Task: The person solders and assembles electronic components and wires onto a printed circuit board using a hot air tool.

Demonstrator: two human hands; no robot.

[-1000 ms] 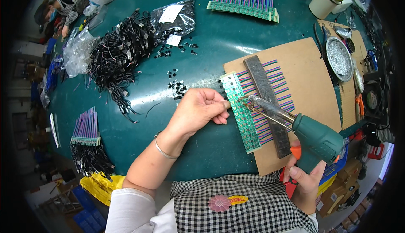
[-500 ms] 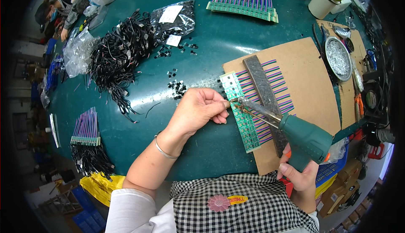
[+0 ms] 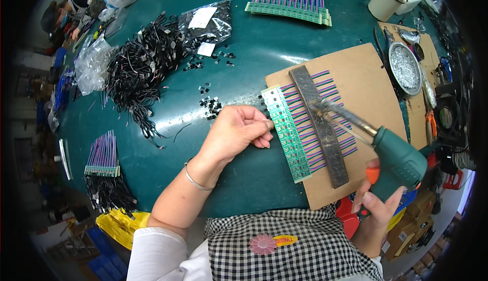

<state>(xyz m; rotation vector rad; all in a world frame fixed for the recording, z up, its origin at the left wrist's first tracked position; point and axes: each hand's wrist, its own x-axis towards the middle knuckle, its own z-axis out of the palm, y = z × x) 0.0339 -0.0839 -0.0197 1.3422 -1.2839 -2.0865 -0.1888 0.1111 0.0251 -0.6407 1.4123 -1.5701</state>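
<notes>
My right hand (image 3: 377, 209) is wrapped round the handle of a green soldering gun (image 3: 399, 164). The gun's dark tip, with a thin wire feed tube beside it, is over the dark flat bar (image 3: 330, 151), apart from the solder points. My left hand (image 3: 239, 131) pinches with thumb and forefinger at the left edge of a green circuit board panel (image 3: 288, 141); whatever it pinches is hidden by the fingertips. Rows of purple, blue and green wires (image 3: 325, 82) run right from the panel, under the bar. Small black parts stick out along the panel's upper left edge.
Cardboard (image 3: 366, 85) lies under the panel. Loose black connectors (image 3: 211, 107), a tangled cable heap (image 3: 145, 62) and a bag of parts (image 3: 216, 24) lie left. Another wired panel (image 3: 290, 12) is at the back. A metal dish (image 3: 405, 68) stands right. A person (image 3: 76, 14) is far left.
My right hand has drawn the soldering gun right, lifting its tip away from the panel's left edge to above the bar. My left hand remains pinched at that edge.
</notes>
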